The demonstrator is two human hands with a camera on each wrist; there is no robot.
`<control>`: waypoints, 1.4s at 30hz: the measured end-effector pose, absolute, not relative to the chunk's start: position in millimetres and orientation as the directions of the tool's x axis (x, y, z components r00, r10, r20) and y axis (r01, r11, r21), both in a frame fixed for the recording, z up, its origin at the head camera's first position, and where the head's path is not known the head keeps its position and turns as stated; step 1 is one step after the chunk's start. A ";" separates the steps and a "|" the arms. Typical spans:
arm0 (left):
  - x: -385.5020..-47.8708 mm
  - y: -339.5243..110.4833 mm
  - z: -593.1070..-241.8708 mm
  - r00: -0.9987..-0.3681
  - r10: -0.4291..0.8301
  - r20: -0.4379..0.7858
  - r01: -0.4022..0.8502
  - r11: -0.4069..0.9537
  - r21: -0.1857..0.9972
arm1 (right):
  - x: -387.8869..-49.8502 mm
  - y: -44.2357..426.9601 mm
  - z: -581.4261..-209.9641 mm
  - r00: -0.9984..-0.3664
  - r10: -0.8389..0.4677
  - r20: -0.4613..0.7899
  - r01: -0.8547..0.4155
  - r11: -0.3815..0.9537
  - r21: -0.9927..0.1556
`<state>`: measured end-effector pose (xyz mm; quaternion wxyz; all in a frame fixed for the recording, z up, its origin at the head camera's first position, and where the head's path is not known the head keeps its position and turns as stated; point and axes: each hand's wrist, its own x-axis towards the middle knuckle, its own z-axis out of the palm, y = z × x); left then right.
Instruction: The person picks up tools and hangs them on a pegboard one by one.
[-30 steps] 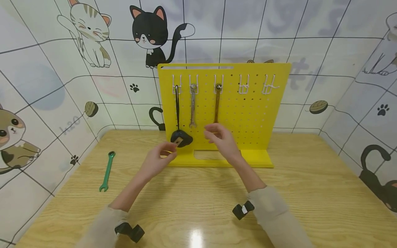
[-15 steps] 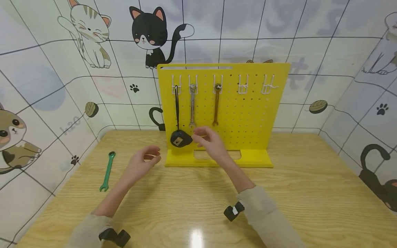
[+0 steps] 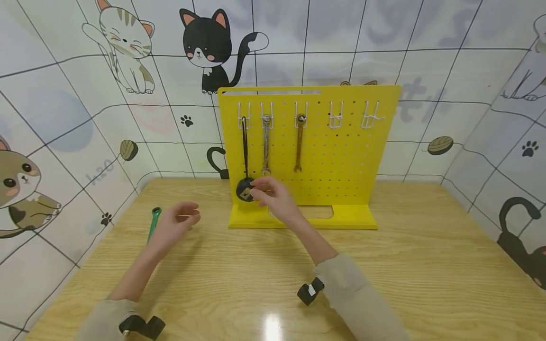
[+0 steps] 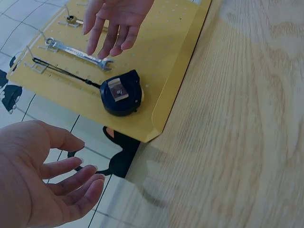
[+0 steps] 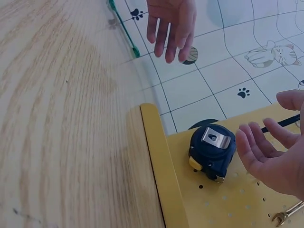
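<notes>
A dark tape measure hangs by its black strap from a hook on the yellow pegboard. My right hand is just right of it, fingers loosely bent and holding nothing; in the right wrist view a small gap shows between fingers and tape measure. My left hand hovers over the table at the left, its fingers loosely bent around nothing. Beneath it lies a green combination wrench, partly hidden by the hand and forearm. In the left wrist view, my left hand is apart from the board.
A silver wrench and a bronze-coloured wrench hang right of the tape measure. Two more wire hooks are at the board's right. The board's yellow base stands on the wooden table, with cat-patterned walls behind and beside it.
My left hand has moved left, away from the tape measure toward the green wrench. My right hand has moved left from below the bronze-coloured wrench to beside the tape measure.
</notes>
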<state>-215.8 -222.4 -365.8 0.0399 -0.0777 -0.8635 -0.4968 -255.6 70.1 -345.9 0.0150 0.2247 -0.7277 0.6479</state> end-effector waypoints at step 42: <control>-177.9 -336.9 -396.4 -0.997 0.065 -0.036 0.011 0.603 0.798 | -258.3 31.0 -365.3 -0.884 -0.421 0.202 -0.237 0.031 -0.971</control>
